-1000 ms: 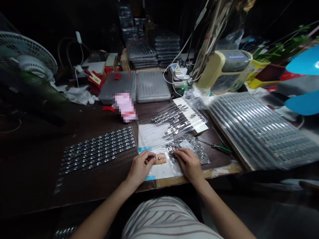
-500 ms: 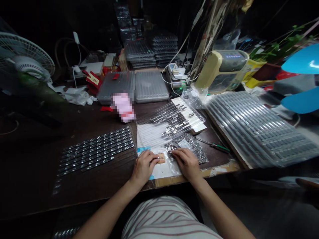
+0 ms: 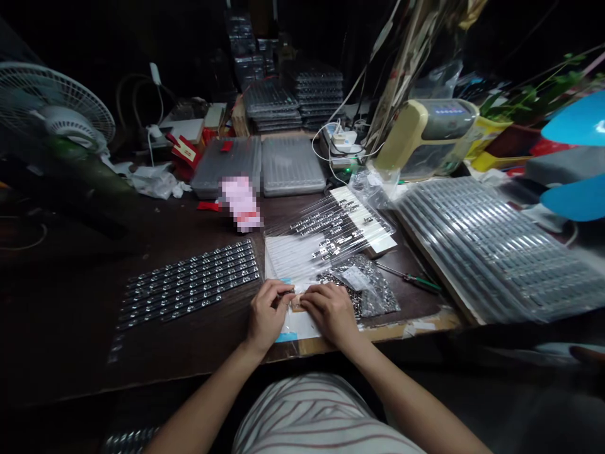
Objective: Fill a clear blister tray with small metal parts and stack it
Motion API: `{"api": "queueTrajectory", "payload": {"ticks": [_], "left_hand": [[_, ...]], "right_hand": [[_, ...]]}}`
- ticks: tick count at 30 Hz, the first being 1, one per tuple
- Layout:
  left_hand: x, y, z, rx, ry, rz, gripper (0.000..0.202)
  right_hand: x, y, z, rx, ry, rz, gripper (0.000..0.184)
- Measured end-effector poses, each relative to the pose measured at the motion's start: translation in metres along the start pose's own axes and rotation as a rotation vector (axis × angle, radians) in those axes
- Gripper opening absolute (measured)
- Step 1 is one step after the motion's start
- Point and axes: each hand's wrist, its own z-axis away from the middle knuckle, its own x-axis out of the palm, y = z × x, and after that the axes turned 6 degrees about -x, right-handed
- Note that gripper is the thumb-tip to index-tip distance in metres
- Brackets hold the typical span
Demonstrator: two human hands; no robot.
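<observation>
Block (image 3: 297,308), tan | left hand (image 3: 270,313) beside, pinching small dark part (image 3: 290,291) | right hand (image 3: 334,313) at block, grip unclear

Parts bag (image 3: 373,289) bars right side; tabletop (image 3: 198,343) passable front-left

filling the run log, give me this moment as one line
left hand: beside tan block, hold unclear | right hand: fingertips over tan block | to right: bag of metal parts | to left: dark strips

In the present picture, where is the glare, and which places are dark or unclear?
Head view: bright glare streaks the plastic trays at right; head view: the background is nearly black; head view: the fan looks soft, the pink patch is pixelated.
</observation>
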Motion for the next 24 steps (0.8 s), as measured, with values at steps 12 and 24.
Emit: {"api": "queueTrajectory", "payload": {"ticks": [12, 24], "left_hand": [[0.001, 0.01, -0.006, -0.068, -0.076, 0.018, 0.009], [0.023, 0.016, 0.0, 0.121, -0.284, -0.151, 0.01]], "right_hand": [[-0.023, 0.034, 0.025, 0.006, -0.046, 0.29, 0.023], [-0.018, 0.041, 0.025, 0.012, 0.09, 0.146, 0.019]]}}
